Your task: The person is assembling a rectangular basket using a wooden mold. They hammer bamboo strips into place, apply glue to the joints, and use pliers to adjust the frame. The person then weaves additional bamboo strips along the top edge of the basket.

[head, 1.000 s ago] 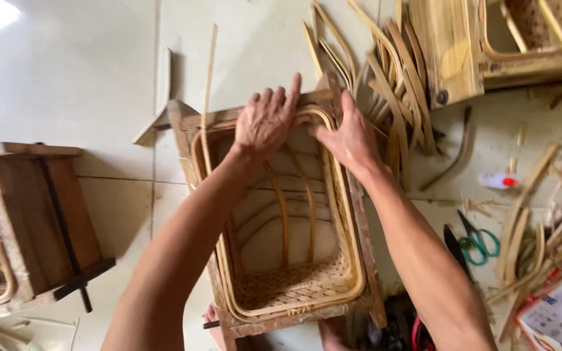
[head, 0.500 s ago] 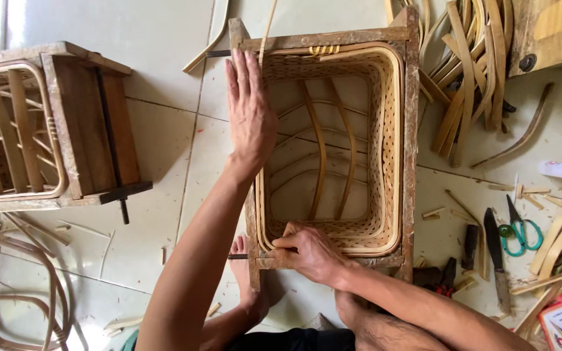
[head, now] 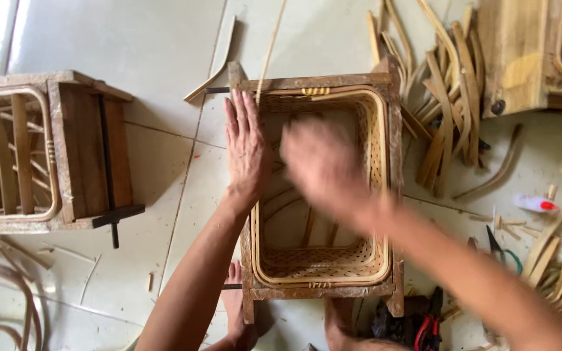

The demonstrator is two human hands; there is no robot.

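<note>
A square woven rattan basket (head: pixel 377 260) sits inside a wooden frame mould (head: pixel 320 82) on the tiled floor. My left hand (head: pixel 245 146) lies flat, fingers together, on the basket's left rim. Blurred by motion, my right hand (head: pixel 323 166) hovers over the basket's opening with spread fingers and nothing visible in it. My bare feet (head: pixel 235 305) rest against the near side of the frame.
A second wooden mould with a basket (head: pixel 40 153) lies at the left. Several bamboo strips (head: pixel 443 97) are piled at the upper right beside a wooden box (head: pixel 521 58). Scissors (head: pixel 502 250) and pliers (head: pixel 424 325) lie at the lower right. Rattan coils (head: pixel 8 292) lie at the lower left.
My right hand lifted from the basket's near rim and swung up over the opening. My left hand stayed flat on the left rim.
</note>
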